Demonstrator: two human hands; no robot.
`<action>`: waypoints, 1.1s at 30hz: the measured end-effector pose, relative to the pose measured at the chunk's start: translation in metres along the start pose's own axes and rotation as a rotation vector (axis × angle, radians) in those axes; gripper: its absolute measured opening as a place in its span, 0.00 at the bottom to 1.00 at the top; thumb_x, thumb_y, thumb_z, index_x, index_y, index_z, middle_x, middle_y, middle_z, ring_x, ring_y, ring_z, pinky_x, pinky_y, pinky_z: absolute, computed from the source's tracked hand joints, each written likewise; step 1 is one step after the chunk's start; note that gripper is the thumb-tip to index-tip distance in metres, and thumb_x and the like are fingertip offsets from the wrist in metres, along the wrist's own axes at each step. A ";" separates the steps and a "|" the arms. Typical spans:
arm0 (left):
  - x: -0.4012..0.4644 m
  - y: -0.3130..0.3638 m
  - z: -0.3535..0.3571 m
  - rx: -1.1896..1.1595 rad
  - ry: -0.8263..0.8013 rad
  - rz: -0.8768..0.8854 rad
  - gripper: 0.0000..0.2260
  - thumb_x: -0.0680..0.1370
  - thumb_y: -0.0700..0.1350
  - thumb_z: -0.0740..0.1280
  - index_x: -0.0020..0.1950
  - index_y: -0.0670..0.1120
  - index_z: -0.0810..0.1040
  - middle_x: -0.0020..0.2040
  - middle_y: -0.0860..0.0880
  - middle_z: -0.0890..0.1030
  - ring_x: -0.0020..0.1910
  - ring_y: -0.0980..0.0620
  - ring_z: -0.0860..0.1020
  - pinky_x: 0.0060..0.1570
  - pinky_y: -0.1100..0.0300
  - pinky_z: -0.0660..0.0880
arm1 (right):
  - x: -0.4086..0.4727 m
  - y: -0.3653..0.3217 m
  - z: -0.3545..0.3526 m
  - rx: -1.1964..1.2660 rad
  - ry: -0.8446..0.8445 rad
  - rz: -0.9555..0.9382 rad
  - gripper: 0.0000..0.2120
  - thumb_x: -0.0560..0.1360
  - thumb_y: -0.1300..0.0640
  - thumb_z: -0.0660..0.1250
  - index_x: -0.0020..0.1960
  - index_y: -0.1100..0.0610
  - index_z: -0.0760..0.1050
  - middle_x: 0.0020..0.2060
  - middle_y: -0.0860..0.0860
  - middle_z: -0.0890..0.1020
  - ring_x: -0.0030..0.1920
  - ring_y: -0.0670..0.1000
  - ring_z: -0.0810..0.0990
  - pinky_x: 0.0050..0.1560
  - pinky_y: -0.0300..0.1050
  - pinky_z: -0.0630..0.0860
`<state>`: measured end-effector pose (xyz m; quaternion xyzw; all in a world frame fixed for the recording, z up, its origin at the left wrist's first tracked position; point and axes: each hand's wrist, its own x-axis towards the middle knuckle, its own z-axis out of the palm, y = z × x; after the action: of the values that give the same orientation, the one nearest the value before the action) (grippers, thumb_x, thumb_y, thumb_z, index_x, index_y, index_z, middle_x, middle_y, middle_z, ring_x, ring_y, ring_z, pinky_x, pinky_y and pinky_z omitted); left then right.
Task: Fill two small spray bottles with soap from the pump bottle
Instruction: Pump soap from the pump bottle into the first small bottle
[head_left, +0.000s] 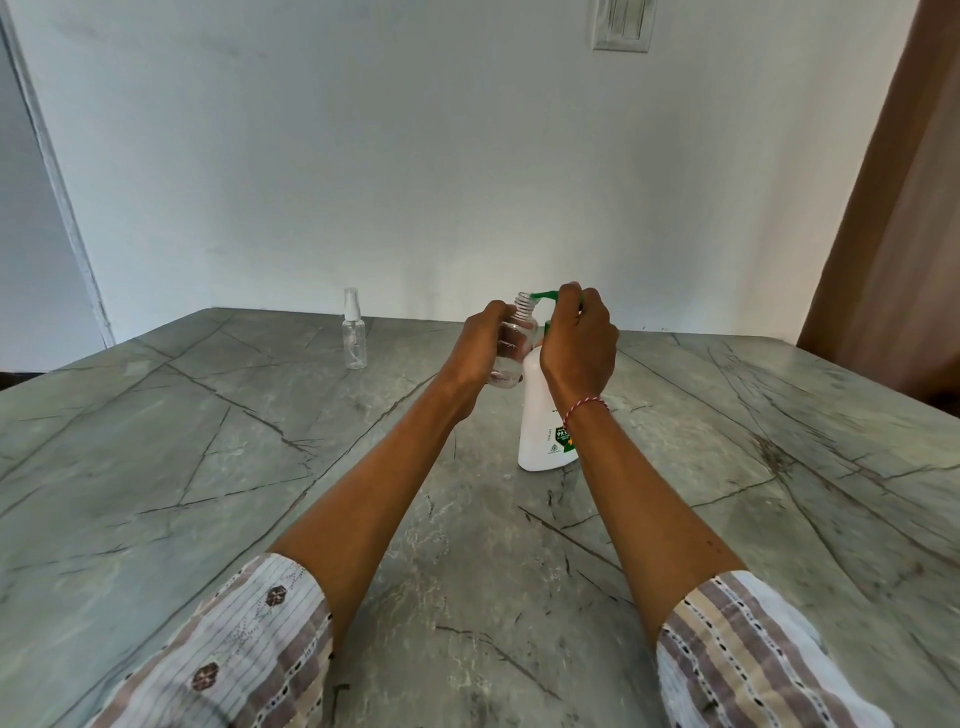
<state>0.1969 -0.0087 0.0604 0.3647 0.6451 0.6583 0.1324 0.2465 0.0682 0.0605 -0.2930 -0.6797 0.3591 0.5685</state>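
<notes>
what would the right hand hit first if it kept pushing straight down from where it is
The right hand rests on the green pump head; straight down it would drive that into the white pump bottle below. Depth is hard to judge.

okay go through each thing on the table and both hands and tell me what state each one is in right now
Clear small spray bottle, uncapped: held off the table, mouth under the green pump spout.
White pump bottle with green label: upright on the grey stone table.
Second clear spray bottle: capped, upright, apart.
Left hand: grips the uncapped bottle.
Right hand: on the pump head.
</notes>
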 end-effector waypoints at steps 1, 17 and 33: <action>0.000 0.000 0.000 0.006 -0.001 0.002 0.16 0.81 0.50 0.47 0.51 0.48 0.74 0.46 0.48 0.78 0.42 0.54 0.76 0.46 0.56 0.71 | 0.000 -0.001 0.000 0.012 0.001 -0.002 0.17 0.80 0.53 0.51 0.46 0.64 0.73 0.34 0.51 0.72 0.37 0.50 0.70 0.37 0.42 0.64; 0.007 0.005 -0.007 0.121 0.038 0.053 0.14 0.81 0.50 0.52 0.56 0.46 0.73 0.45 0.49 0.78 0.39 0.56 0.76 0.34 0.67 0.72 | 0.000 -0.001 0.002 0.001 -0.022 0.045 0.17 0.80 0.48 0.51 0.42 0.59 0.68 0.29 0.45 0.69 0.30 0.45 0.68 0.30 0.38 0.61; -0.001 0.005 -0.017 0.142 0.026 0.208 0.11 0.78 0.55 0.60 0.47 0.51 0.79 0.38 0.50 0.80 0.35 0.56 0.78 0.29 0.70 0.72 | -0.001 -0.002 0.002 0.001 -0.006 0.035 0.15 0.80 0.49 0.52 0.42 0.58 0.68 0.30 0.46 0.70 0.30 0.45 0.67 0.35 0.41 0.65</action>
<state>0.1880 -0.0233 0.0669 0.4296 0.6505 0.6257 0.0290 0.2446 0.0660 0.0616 -0.3034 -0.6759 0.3704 0.5603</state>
